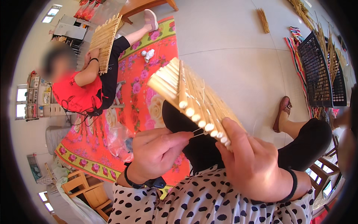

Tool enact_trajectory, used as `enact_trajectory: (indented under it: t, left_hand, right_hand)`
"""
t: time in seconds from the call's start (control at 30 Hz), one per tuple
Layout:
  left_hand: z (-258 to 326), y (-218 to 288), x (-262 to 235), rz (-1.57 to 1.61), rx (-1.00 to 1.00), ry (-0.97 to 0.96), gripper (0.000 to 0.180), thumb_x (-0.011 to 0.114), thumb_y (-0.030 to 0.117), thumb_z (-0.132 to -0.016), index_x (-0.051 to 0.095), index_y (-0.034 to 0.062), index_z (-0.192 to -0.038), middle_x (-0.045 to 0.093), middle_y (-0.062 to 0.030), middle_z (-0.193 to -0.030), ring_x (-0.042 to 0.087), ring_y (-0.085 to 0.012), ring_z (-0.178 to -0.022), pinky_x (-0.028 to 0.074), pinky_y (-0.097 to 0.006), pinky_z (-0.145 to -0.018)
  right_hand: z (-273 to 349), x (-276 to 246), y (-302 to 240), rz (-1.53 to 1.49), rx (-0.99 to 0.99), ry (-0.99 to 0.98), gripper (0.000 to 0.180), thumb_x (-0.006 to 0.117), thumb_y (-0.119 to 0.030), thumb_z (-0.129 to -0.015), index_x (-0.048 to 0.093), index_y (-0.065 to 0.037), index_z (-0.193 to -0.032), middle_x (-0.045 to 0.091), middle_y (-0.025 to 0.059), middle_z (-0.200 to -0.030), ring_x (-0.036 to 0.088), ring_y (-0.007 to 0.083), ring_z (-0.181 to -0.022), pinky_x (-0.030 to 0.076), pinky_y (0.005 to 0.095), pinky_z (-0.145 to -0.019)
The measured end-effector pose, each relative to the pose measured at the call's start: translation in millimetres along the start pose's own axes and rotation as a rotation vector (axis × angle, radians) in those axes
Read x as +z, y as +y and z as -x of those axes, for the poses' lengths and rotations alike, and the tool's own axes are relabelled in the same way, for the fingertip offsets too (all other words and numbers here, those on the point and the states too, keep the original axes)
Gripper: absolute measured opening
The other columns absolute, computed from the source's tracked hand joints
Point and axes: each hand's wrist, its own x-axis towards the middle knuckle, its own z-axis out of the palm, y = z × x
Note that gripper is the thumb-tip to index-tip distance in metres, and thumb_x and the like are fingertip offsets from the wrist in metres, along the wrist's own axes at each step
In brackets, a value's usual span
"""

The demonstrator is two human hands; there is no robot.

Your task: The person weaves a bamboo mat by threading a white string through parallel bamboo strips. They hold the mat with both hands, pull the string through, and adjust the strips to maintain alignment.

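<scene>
A mat of pale straw stalks [203,99], tied side by side with white thread, slants up and away in front of me. My right hand [253,164] grips its near right end, thumb on top and fingers around the edge. Beside the cut stalk ends, my left hand [158,151] is closed in a pinch on a thin white thread [198,132] that runs to the mat's edge. One stalk lies raised across the others near the far left end. My dark-trousered lap is partly hidden beneath the mat.
A co-worker [80,84] in red sits at the left with a similar straw mat [104,39]. A red floral cloth [138,100] covers the floor, with a clear plastic bag [118,140] on it. A black crate [313,71] of stalks stands right; a straw bundle [263,20] lies beyond.
</scene>
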Motion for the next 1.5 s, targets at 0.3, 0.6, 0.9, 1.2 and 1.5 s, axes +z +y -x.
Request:
enact_trajectory:
  t: [0.3, 0.6, 0.9, 1.2, 1.5]
  left_hand:
    - [16, -10, 16, 0.083, -0.336, -0.028, 0.021, 0.069, -0.008, -0.081, 0.071, 0.0013, -0.099, 0.059, -0.0086, -0.064, 0.057, -0.0168, -0.052, 0.042, -0.028, -0.048]
    - [21, -32, 10, 0.119, -0.346, -0.033, 0.015, 0.067, -0.006, -0.084, 0.071, 0.0004, -0.097, 0.065, -0.0089, -0.070, 0.061, -0.0143, -0.057, 0.046, -0.026, -0.052]
    - [16, -46, 0, 0.084, -0.296, -0.080, 0.012, 0.069, -0.007, -0.082, 0.069, -0.0008, -0.092, 0.070, -0.0116, -0.077, 0.066, -0.0178, -0.060, 0.049, -0.027, -0.053]
    - [25, -40, 10, 0.081, -0.362, -0.007, 0.010, 0.070, -0.008, -0.079, 0.068, -0.0024, -0.088, 0.071, -0.0140, -0.079, 0.070, -0.0221, -0.065, 0.051, -0.029, -0.057]
    - [32, -40, 21, 0.119, -0.406, 0.061, 0.010, 0.070, -0.005, -0.080, 0.070, -0.0020, -0.090, 0.071, -0.0125, -0.077, 0.069, -0.0231, -0.065, 0.050, -0.028, -0.057]
  right_hand:
    - [-7, 30, 19, 0.080, -0.089, -0.099, 0.053, 0.064, -0.008, -0.070, 0.056, 0.011, -0.119, 0.065, 0.0191, -0.107, 0.065, 0.0234, -0.065, 0.053, 0.0286, -0.049]
    - [-28, 20, 36, -0.326, 0.055, -0.323, 0.074, 0.082, -0.014, -0.064, 0.054, 0.001, -0.131, 0.058, 0.0215, -0.121, 0.064, 0.0368, -0.099, 0.054, 0.0405, -0.083]
    - [-30, 42, 65, -0.706, 0.035, -0.344, 0.076, 0.082, -0.021, -0.071, 0.052, -0.001, -0.138, 0.047, 0.0146, -0.120, 0.060, 0.0234, -0.080, 0.052, 0.0337, -0.073]
    - [-28, 47, 66, -0.780, 0.072, -0.421, 0.086, 0.084, -0.014, -0.059, 0.053, -0.002, -0.139, 0.045, 0.0158, -0.122, 0.054, 0.0286, -0.107, 0.046, 0.0354, -0.093]
    - [-28, 47, 66, -0.794, 0.080, -0.431, 0.086, 0.082, -0.012, -0.058, 0.053, -0.003, -0.139, 0.044, 0.0156, -0.123, 0.054, 0.0264, -0.101, 0.047, 0.0335, -0.090]
